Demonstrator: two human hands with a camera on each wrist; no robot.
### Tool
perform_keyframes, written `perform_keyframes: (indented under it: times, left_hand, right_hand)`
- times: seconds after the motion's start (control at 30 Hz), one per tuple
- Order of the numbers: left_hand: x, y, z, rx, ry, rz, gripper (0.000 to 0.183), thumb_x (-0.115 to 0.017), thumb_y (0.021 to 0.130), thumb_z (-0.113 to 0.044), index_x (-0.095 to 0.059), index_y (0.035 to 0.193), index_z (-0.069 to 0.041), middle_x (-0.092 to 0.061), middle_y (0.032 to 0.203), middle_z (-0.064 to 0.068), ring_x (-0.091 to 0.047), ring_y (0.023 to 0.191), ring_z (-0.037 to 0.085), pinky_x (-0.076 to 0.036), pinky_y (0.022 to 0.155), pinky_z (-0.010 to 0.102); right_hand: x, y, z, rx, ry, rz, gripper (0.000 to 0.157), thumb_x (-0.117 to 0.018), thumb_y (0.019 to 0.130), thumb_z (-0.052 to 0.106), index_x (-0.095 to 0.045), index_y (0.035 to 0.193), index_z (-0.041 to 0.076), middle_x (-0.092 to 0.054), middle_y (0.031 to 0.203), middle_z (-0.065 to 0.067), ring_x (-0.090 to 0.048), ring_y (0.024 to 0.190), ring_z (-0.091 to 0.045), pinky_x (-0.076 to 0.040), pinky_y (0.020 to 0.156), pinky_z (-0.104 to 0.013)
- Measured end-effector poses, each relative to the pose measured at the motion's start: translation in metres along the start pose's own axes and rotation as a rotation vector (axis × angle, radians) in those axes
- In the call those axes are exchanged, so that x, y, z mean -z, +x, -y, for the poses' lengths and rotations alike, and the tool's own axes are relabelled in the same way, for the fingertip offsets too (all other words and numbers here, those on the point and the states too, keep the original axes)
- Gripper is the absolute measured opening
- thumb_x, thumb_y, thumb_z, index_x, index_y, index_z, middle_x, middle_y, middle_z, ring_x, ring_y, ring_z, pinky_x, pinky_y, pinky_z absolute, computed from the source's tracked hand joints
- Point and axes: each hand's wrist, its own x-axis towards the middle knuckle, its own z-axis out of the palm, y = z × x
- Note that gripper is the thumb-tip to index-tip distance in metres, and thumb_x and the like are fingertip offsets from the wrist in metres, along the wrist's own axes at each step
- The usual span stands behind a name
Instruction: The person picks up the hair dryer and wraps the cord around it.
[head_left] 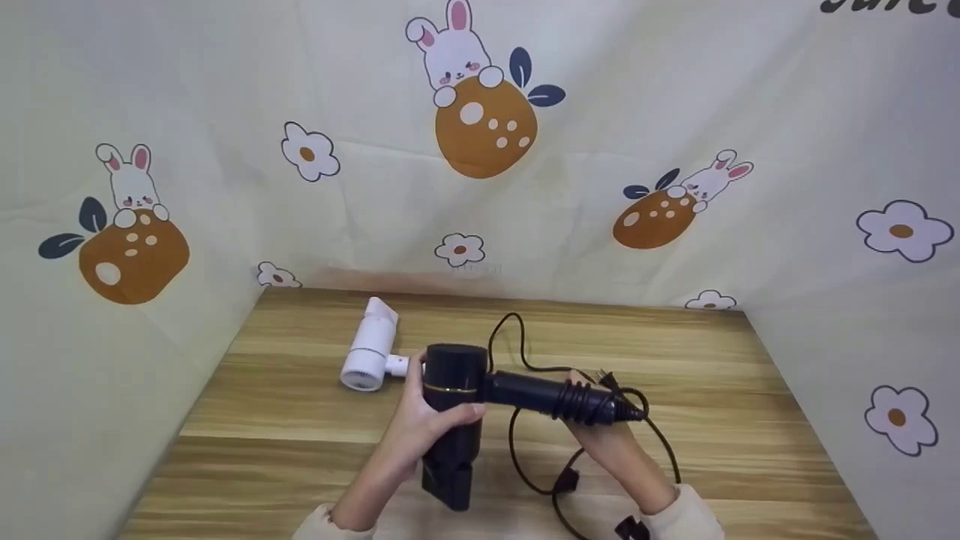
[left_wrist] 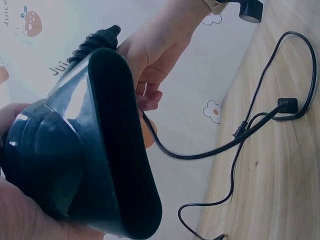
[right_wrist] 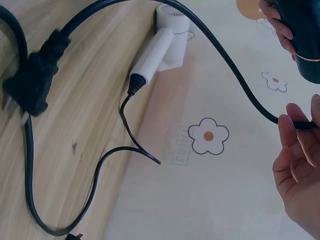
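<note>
A black hair dryer (head_left: 455, 367) with a thin gold ring is held above the table, its flat nozzle (head_left: 448, 484) pointing down toward me. My left hand (head_left: 427, 420) grips its barrel, thumb across the near side. The handle (head_left: 529, 391) extends right, with several turns of black cord (head_left: 581, 403) wound round its end. Beneath the handle end is my right hand (head_left: 604, 439). In the right wrist view its fingers (right_wrist: 287, 131) pinch the black power cord (right_wrist: 235, 72), which loops away to a two-pin plug (right_wrist: 35, 82).
A white hair dryer (head_left: 370, 349) lies at the back left of the wooden table (head_left: 262, 420), its handle end partly behind my left hand. Its thin black cord (right_wrist: 122, 112) loops across the wood. Another black plug (head_left: 566, 480) lies nearer. Printed cloth (head_left: 360, 210) walls surround the table.
</note>
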Motion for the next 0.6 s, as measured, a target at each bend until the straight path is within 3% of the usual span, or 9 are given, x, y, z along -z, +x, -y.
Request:
perform_keyframes:
  times: [0.1, 0.2, 0.3, 0.37, 0.47, 0.6]
  left_hand:
    - [0.005, 0.0, -0.003, -0.026, 0.039, 0.052, 0.086, -0.078, 0.066, -0.016, -0.027, 0.135, -0.016, -0.054, 0.111, 0.018, -0.06, 0.089, 0.022, -0.048, 0.081, 0.034]
    - [0.009, 0.0, -0.006, -0.057, 0.087, 0.103, 0.086, -0.079, 0.064, -0.016, -0.029, 0.134, -0.017, -0.055, 0.109, 0.017, -0.06, 0.088, 0.023, -0.049, 0.08, 0.035]
    - [0.011, 0.001, -0.009, -0.065, 0.118, 0.144, 0.086, -0.08, 0.063, -0.016, -0.031, 0.133, -0.02, -0.055, 0.107, 0.016, -0.06, 0.088, 0.023, -0.048, 0.081, 0.036]
    - [0.013, 0.001, -0.01, -0.063, 0.144, 0.16, 0.086, -0.08, 0.062, -0.017, -0.031, 0.133, -0.021, -0.055, 0.108, 0.015, -0.06, 0.09, 0.023, -0.046, 0.082, 0.036]
    - [0.014, 0.002, -0.01, -0.064, 0.172, 0.173, 0.087, -0.081, 0.062, -0.017, -0.031, 0.133, -0.022, -0.056, 0.107, 0.015, -0.059, 0.089, 0.023, -0.047, 0.08, 0.036]
    - [0.012, 0.002, -0.007, -0.103, 0.209, 0.171, 0.087, -0.082, 0.063, -0.018, -0.031, 0.133, -0.022, -0.055, 0.106, 0.014, -0.059, 0.087, 0.022, -0.048, 0.077, 0.036]
  right_hand:
    - [0.003, 0.002, -0.005, 0.183, 0.177, -0.065, 0.02, -0.063, 0.072, -0.009, -0.052, 0.076, 0.007, -0.054, 0.069, 0.001, -0.049, 0.061, -0.006, -0.043, 0.055, -0.017]
    - [0.007, 0.002, -0.012, 0.329, 0.37, -0.028, 0.012, -0.063, 0.074, -0.003, -0.058, 0.08, 0.006, -0.058, 0.076, -0.003, -0.052, 0.069, -0.011, -0.044, 0.061, -0.016]
    - [0.009, 0.004, -0.022, 0.447, 0.372, 0.013, 0.005, -0.065, 0.083, 0.01, -0.062, 0.083, 0.006, -0.06, 0.076, -0.002, -0.051, 0.069, -0.012, -0.041, 0.063, -0.017]
    - [0.012, 0.006, -0.028, 0.505, 0.293, 0.015, 0.013, -0.063, 0.087, 0.02, -0.064, 0.081, 0.008, -0.061, 0.072, 0.0, -0.05, 0.069, -0.013, -0.04, 0.065, -0.021]
    - [0.021, 0.009, -0.032, 0.493, 0.195, 0.037, 0.02, -0.062, 0.086, 0.027, -0.064, 0.076, 0.01, -0.061, 0.069, 0.003, -0.048, 0.07, -0.012, -0.038, 0.065, -0.022]
    - [0.038, 0.011, -0.026, 0.345, 0.09, 0.106, 0.016, -0.069, 0.079, 0.022, -0.058, 0.073, 0.014, -0.053, 0.071, 0.008, -0.04, 0.074, -0.007, -0.035, 0.065, -0.017]
